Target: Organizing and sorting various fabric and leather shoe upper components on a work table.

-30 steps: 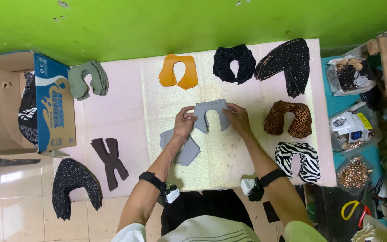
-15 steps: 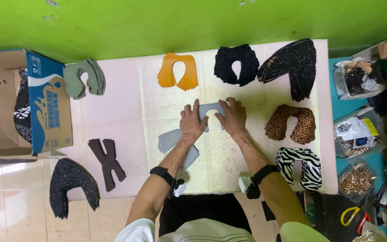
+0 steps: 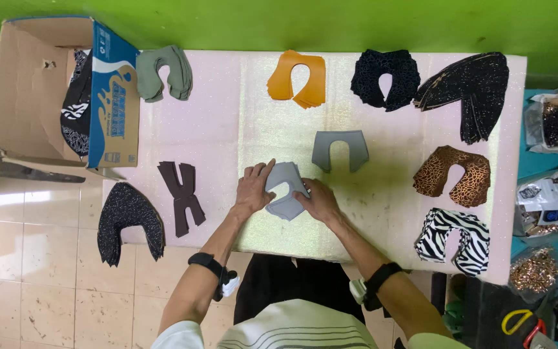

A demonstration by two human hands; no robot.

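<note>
A grey cut piece [image 3: 285, 192] lies on the pale surface [image 3: 221, 129] between both hands: the left hand [image 3: 254, 189] presses its left edge with fingers flat, the right hand [image 3: 318, 200] pinches its lower right edge. One more grey piece [image 3: 339, 150] lies just beyond. An open cardboard box [image 3: 40, 90] with a blue printed side stands far left.

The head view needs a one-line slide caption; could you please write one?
Both hands, left hand and right hand, press on a grey fabric piece on a pink table among patterned cut-outs.
</note>
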